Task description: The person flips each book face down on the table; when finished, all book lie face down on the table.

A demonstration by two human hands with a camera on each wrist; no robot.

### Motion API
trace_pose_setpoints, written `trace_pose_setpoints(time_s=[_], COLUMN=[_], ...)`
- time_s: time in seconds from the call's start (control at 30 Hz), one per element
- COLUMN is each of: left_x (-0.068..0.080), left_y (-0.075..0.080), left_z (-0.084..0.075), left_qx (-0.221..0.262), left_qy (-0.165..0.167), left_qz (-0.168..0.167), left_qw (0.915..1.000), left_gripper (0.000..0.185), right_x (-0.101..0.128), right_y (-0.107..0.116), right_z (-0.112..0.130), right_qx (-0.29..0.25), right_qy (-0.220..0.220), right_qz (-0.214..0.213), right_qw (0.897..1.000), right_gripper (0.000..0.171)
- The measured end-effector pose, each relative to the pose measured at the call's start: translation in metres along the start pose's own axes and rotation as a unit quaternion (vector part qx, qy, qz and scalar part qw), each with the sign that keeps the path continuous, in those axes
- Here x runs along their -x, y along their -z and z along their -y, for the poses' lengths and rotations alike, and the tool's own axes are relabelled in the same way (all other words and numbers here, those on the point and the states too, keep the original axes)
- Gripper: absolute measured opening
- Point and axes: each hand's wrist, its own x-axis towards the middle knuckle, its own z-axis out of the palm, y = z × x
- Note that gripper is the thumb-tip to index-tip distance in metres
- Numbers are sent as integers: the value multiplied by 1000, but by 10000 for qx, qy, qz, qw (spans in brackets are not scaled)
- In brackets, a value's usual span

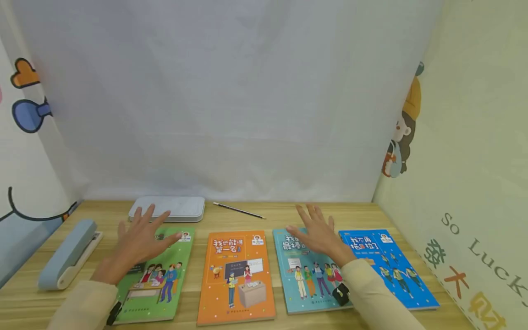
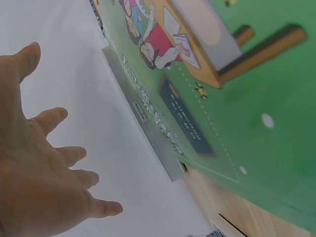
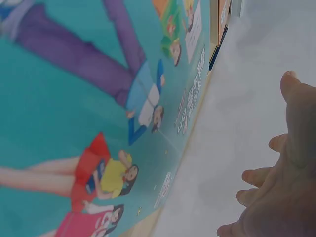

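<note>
Four thin books lie face up in a row on the wooden table. My left hand (image 1: 144, 240), fingers spread, hovers over the green book (image 1: 158, 293) at the left. Beside it lies the orange book (image 1: 236, 279). Above the teal book (image 1: 307, 279) is my right hand (image 1: 319, 233), with its fingers spread too; the blue book (image 1: 396, 270) is just to its right. Both wrist views show the left hand (image 2: 44, 163) and right hand (image 3: 276, 182) held off the covers, holding nothing.
A blue-grey stapler (image 1: 70, 256) sits at the table's left. At the back are a pale pencil case (image 1: 169, 207) and a dark pencil (image 1: 239, 210). A white curtain (image 1: 231, 101) hangs behind, and a printed wall panel (image 1: 466, 183) stands on the right.
</note>
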Motion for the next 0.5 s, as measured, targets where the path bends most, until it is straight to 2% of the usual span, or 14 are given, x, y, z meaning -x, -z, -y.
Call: trace_pose_setpoints(time_s=[0.27,0.37,0.5], left_x=[9,13,20], left_y=[-2,-4,-5], left_z=[6,10,14], left_qx=[11,-25,-86], left_qy=[-213,-302,-538], left_qz=[417,438,357], left_qw=[9989,9986,9979], left_gripper=[85,83,78], right_x=[-4,-6,-11], right_y=[-1,-2,-6], right_z=[7,15,28], right_qx=[-473,-700,-861], right_qy=[670,920,1023], right_qz=[-71,-7,154], right_qw=[9966,9933,9909], right_gripper=[76,76,75])
